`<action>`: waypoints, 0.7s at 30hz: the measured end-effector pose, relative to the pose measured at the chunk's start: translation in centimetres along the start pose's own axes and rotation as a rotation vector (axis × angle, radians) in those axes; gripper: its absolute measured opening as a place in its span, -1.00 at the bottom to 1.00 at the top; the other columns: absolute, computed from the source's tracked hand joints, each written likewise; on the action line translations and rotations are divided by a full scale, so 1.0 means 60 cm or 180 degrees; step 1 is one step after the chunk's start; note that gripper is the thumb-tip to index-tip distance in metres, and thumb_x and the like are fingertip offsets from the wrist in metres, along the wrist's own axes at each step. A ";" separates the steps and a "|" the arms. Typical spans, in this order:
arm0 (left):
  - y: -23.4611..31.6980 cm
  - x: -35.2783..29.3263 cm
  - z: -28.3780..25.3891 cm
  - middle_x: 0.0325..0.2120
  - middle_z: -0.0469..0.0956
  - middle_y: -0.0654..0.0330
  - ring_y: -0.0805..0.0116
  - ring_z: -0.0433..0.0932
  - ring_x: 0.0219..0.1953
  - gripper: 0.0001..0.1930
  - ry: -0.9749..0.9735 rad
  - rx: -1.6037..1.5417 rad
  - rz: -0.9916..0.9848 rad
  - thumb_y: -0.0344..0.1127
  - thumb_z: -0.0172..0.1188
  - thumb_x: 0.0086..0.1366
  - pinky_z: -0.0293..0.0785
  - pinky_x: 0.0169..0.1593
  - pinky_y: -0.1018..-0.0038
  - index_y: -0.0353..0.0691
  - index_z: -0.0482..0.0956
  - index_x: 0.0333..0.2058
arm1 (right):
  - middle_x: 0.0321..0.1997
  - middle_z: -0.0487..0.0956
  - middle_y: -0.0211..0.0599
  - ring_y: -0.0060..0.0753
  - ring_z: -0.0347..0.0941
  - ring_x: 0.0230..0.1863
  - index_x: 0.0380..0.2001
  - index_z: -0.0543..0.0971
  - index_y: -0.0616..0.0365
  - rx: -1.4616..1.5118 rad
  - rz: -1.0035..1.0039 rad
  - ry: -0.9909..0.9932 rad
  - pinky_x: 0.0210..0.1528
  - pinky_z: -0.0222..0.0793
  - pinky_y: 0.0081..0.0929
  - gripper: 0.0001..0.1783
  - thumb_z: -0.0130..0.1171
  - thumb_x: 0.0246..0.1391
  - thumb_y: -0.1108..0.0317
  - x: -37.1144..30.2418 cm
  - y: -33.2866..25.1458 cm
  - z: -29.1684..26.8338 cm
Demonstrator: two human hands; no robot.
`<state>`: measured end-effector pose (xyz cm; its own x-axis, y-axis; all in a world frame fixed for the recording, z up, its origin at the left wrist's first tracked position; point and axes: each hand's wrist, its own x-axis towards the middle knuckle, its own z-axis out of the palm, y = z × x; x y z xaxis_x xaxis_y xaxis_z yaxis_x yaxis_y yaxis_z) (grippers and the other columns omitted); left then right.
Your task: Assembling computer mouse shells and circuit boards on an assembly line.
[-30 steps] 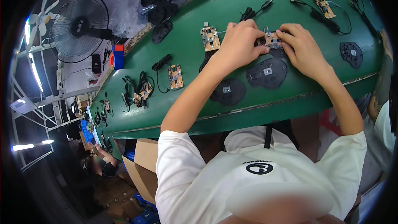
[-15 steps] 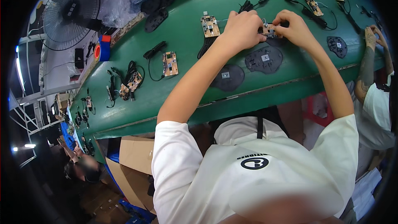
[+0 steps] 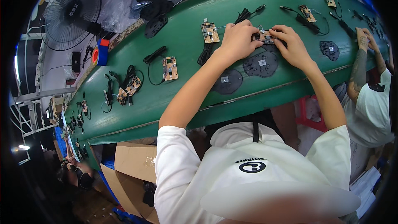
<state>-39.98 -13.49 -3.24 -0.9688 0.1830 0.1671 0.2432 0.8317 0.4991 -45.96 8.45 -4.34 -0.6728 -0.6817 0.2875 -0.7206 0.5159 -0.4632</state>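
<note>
Clearly the small circuit board (image 3: 265, 37) is the thing being worked: it sits on the green desk (image 3: 186, 87) near its far edge, pinched between both hands. The left hand (image 3: 237, 39) covers its left end with fingers curled down over it, a closed grip on the board's edge; the right hand (image 3: 292, 45) has its fingertips pressed on the right end, likewise closed on it. To my eye such a board is light and stiff but easily harmed: thin, with small parts standing up and fine wires trailing off. It is best taken by its bare edges, not by the components or the leads, and it would slide readily on the smooth belt-like surface.

Going left to right around the room: a black standing fan (image 3: 72, 14) and a red-and-blue roll of tape (image 3: 99, 54) stand beyond the desk's far left. Along the green surface lie more boards with black cables, one tan board (image 3: 170, 68) well left of the hands and another (image 3: 209, 32) just beside the left hand. Two dark round plates lie nearer the person, one (image 3: 228, 81) under the left forearm and one (image 3: 261, 63) just below the held board. Further right another dark plate (image 3: 330, 50) lies apart, and a co-worker's tattooed arm (image 3: 360, 64) reaches onto the desk. Cardboard boxes (image 3: 130, 161) sit below the desk's near edge.
</note>
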 end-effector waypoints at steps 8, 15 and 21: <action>0.005 0.006 -0.009 -0.20 0.52 0.17 0.17 0.48 -0.07 -0.61 -0.0171 0.0332 0.0114 -0.09 0.37 0.08 0.27 0.01 0.27 -0.17 0.67 -0.15 | 0.01 0.49 -0.33 -0.20 0.36 0.11 -0.10 0.60 0.13 -0.0146 0.0095 0.0004 0.09 0.27 -0.26 -0.71 0.14 0.07 0.43 0.009 -0.008 0.006; 0.016 0.038 -0.022 -0.28 0.59 0.14 0.14 0.55 -0.12 -0.58 -0.0535 0.0191 -0.0394 -0.10 0.47 -0.05 0.30 -0.03 0.23 -0.19 0.69 -0.22 | -0.18 0.49 -0.28 -0.37 0.56 -0.29 -0.26 0.64 0.21 0.1665 0.0981 -0.0631 -0.22 0.43 -0.40 -0.78 0.16 -0.02 0.45 0.054 0.043 -0.001; 0.019 0.029 -0.022 -0.27 0.62 0.11 0.13 0.57 -0.14 -0.57 -0.0559 0.0178 -0.0495 -0.10 0.48 -0.08 0.31 -0.03 0.22 -0.17 0.70 -0.23 | -0.32 0.51 -0.28 -0.44 0.55 -0.43 -0.44 0.55 0.42 0.0944 0.0884 -0.0311 -0.35 0.43 -0.50 -0.80 0.22 -0.10 0.44 0.064 0.013 0.003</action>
<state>-41.35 -12.91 -1.27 -0.9890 0.1347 -0.0611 0.0920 0.8838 0.4587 -49.06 6.17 -3.73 -0.8054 -0.5911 0.0435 -0.4251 0.5250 -0.7373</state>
